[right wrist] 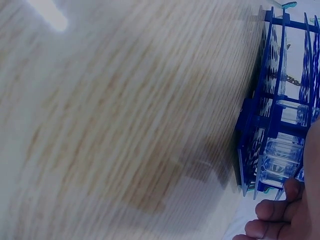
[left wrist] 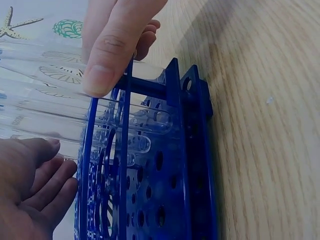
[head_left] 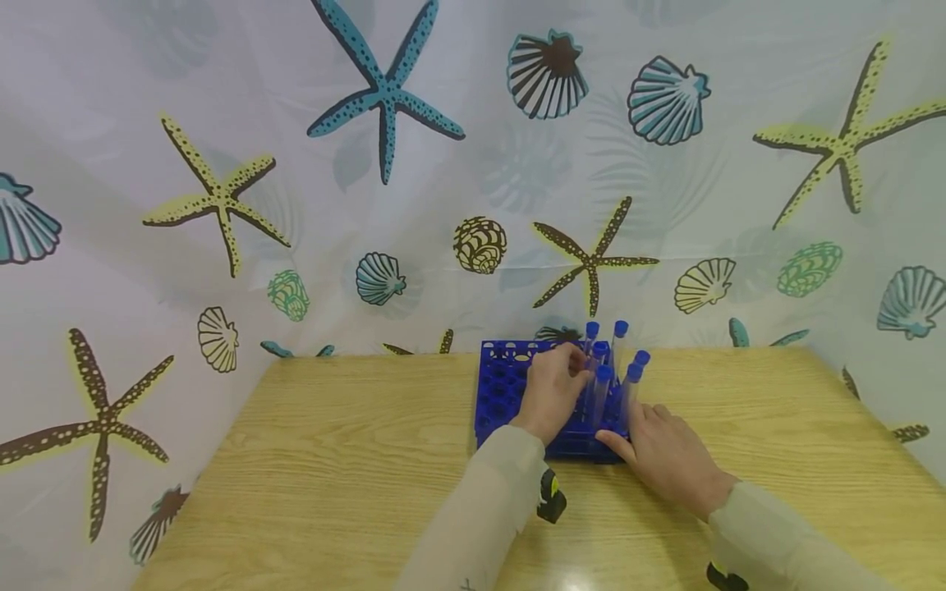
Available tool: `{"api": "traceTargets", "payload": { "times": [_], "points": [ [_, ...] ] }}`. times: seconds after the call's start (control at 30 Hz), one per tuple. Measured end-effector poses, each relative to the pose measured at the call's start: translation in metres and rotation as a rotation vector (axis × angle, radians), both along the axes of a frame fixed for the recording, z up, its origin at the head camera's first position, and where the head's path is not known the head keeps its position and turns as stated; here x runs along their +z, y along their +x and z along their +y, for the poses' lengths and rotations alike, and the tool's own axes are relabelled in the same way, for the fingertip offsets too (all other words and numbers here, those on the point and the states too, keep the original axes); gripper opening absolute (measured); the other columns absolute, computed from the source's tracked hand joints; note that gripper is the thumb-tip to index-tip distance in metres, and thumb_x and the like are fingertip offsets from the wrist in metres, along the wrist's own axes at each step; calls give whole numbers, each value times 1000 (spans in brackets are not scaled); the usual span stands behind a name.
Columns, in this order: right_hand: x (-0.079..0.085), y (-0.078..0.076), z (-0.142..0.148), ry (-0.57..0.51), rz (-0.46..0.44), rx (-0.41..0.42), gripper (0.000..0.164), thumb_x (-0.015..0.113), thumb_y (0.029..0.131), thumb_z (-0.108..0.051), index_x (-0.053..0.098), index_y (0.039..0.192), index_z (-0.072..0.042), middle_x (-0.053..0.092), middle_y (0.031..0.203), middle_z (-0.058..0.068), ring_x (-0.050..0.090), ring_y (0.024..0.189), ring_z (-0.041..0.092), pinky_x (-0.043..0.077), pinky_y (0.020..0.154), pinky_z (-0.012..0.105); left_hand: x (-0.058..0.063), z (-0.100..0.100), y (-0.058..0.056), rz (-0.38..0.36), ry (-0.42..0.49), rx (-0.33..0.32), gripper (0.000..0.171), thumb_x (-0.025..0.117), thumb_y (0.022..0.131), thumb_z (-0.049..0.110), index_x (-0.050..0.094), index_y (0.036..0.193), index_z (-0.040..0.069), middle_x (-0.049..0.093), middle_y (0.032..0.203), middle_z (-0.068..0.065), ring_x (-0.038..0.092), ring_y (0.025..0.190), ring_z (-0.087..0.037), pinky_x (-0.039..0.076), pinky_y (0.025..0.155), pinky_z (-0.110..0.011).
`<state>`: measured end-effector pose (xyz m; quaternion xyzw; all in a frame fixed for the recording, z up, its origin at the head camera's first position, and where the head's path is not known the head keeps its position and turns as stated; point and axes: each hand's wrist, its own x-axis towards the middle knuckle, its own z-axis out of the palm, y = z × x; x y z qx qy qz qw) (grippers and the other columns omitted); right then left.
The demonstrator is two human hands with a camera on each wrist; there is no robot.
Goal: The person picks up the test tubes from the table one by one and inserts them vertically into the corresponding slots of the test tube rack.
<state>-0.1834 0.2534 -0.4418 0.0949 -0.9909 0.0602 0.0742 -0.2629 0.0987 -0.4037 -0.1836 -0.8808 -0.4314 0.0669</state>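
Note:
A blue test tube rack (head_left: 491, 402) stands on the table, with several clear capped test tubes (head_left: 602, 402) upright in its right end. My left hand (head_left: 550, 394) reaches over the rack from the front, thumb and index bent together at a tube on the left of this group. The exact contact is partly hidden. In the left wrist view, its curled fingers (left wrist: 55, 195) lie beside the tubes' upper parts. My right hand (head_left: 672, 451) holds the rack's right end, thumb at the front and fingers round the side. Tube bottoms (right wrist: 280, 165) show through the rack in the right wrist view.
The wood-grain table (head_left: 332, 443) extends to both sides of the rack and in front of it. A white curtain (head_left: 443, 189) printed with starfish and shells hangs close behind the rack and along both sides.

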Motion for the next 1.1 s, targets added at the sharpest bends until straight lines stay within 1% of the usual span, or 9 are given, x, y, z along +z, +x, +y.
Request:
{"api": "traceTargets", "payload": {
  "times": [0.2, 0.4, 0.53, 0.63, 0.73, 0.83, 0.9, 1.0, 1.1],
  "points": [
    [-1, 1, 0, 0, -1, 1, 88, 25, 87, -64, 21, 137, 8, 57, 112, 21, 54, 102, 36, 41, 87, 51, -3, -1, 2, -8, -39, 0, 17, 60, 84, 24, 59, 97, 14, 63, 87, 6, 57, 71, -2, 48, 63, -15],
    [-1, -1, -1, 0, -6, 6, 89, 23, 87, -64, 16, 139, 7, 56, 115, 21, 53, 104, 37, 40, 88, 51, -3, -4, 2, -11, -12, 1, 17, 60, 84, 20, 57, 99, 12, 64, 89, 4, 59, 75, -2, 49, 64, -15],
    [-1, -2, -3, 4, -9, 6, 89, 23, 87, -65, 18, 138, 8, 56, 115, 22, 52, 105, 37, 40, 88, 51, -3, -6, -1, 5, -23, 7, 14, 59, 85, 16, 58, 98, 11, 64, 89, 3, 60, 77, -3, 48, 64, -15],
    [-1, -3, -4, 5, 5, 11, 88, 24, 87, -64, 22, 136, 9, 57, 112, 21, 53, 102, 37, 41, 87, 51, -1, -11, -2, 1, -30, 3, 14, 57, 87, 12, 58, 101, 11, 64, 93, 2, 60, 81, -4, 48, 66, -15],
    [-1, -3, -4, 5, 16, 16, 87, 26, 87, -64, 24, 135, 9, 58, 110, 21, 54, 100, 36, 41, 85, 51, 1, -19, -2, 17, -51, -13, 16, 54, 89, 9, 57, 104, 11, 63, 96, 1, 60, 86, -5, 48, 70, -15],
    [0, -3, -2, 8, 21, 19, 87, 26, 87, -64, 24, 136, 8, 59, 109, 20, 55, 99, 36, 42, 85, 51, 4, -31, -1, 75, -78, -24, 16, 55, 88, 10, 56, 104, 11, 63, 98, 0, 60, 88, -7, 48, 72, -16],
    [0, -3, -1, 7, 26, 24, 87, 26, 87, -64, 24, 136, 8, 59, 110, 20, 54, 100, 36, 41, 85, 50, 6, -39, 1, 111, -105, -24, 16, 56, 88, 12, 56, 104, 12, 63, 99, 1, 60, 90, -8, 48, 74, -17],
    [1, -3, 2, -4, 28, 27, 85, 27, 87, -63, 27, 135, 8, 59, 109, 20, 54, 99, 37, 41, 86, 51, 7, -54, 6, 144, -144, -26, 19, 57, 88, 16, 55, 107, 14, 61, 103, 2, 58, 95, -9, 48, 77, -20],
    [2, -3, 5, -19, 21, 23, 84, 28, 87, -64, 31, 132, 7, 59, 106, 19, 54, 98, 37, 41, 85, 51, 8, -68, 12, 147, -186, -31, 26, 57, 88, 21, 54, 112, 14, 60, 108, 2, 56, 101, -11, 47, 83, -24]
  ]
}}
